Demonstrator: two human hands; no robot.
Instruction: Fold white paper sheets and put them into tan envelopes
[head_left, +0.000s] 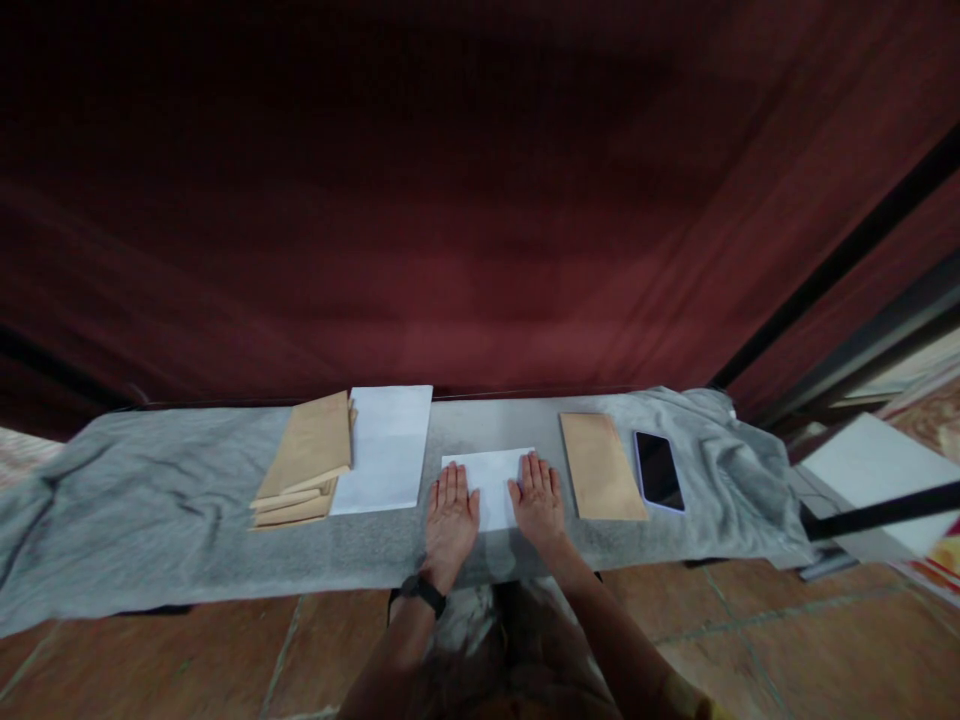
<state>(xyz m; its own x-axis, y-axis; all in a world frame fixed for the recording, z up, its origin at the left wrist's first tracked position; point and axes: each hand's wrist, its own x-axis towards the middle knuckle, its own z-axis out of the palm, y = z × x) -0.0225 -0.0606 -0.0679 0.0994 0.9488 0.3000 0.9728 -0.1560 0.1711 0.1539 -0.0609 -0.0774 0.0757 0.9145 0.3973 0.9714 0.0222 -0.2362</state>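
Note:
A white sheet of paper (495, 490), apparently folded, lies on the grey cloth in front of me. My left hand (452, 512) rests flat on its left end, fingers stretched forward. On the right end lies my right hand (538, 500), also flat with the fingers extended. Part of the paper is hidden under both palms. To the right of it sits a brown envelope (604, 468). Left of my hands is a larger white sheet or stack of paper (386, 450), partly overlapped by a pile of brown envelopes (307, 445).
A phone (660, 470) with a purple edge lies right of the single envelope. Grey cloth (172, 500) covers the narrow table. A dark red curtain-like surface (480, 250) rises behind it. At the far right, a white box-like object (877, 480) stands beside a black bar.

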